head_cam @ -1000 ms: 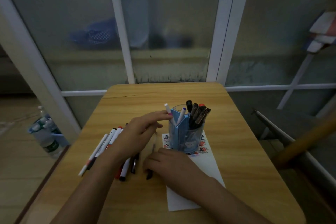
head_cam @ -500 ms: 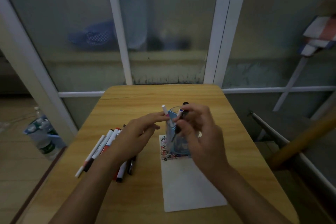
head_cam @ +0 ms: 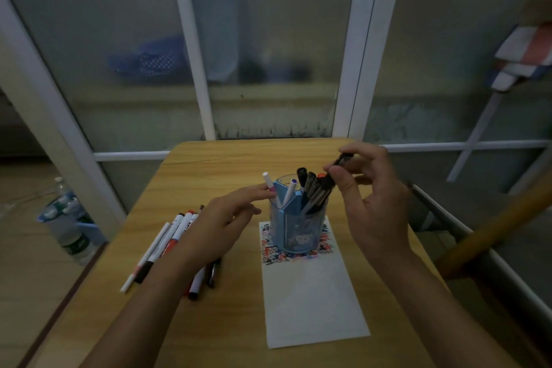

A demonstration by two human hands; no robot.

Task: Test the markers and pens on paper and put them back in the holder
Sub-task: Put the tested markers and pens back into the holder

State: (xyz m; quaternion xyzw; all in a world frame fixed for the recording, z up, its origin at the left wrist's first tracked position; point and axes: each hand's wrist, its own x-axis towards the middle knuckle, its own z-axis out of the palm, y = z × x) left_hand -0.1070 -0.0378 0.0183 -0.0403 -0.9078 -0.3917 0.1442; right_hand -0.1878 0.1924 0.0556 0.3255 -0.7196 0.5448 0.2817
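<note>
Right now, a black pen (head_cam: 336,169) is sitting pinched between the thumb and fingers of the right hand (head_cam: 378,206), tilted, its lower end among the dark pens (head_cam: 312,188) standing in the right side of the blue holder (head_cam: 295,225). That holder is standing on the far end of a white paper (head_cam: 310,299), over a patch of red, blue and black scribbles (head_cam: 268,245); a small cartoon figure is showing on its front, and no writing there is legible. Two white markers (head_cam: 282,193) are leaning in its left compartment. The left hand (head_cam: 215,230) is reaching toward the holder with fingers straight and relaxed, grasping nothing, fingertips touching or just beside the pink-banded marker. Beneath that hand, loose markers (head_cam: 167,245) are lying on the wooden surface (head_cam: 227,323), their printing too small to read. Off the left edge, plastic water bottles (head_cam: 70,230) are standing on the floor.
</note>
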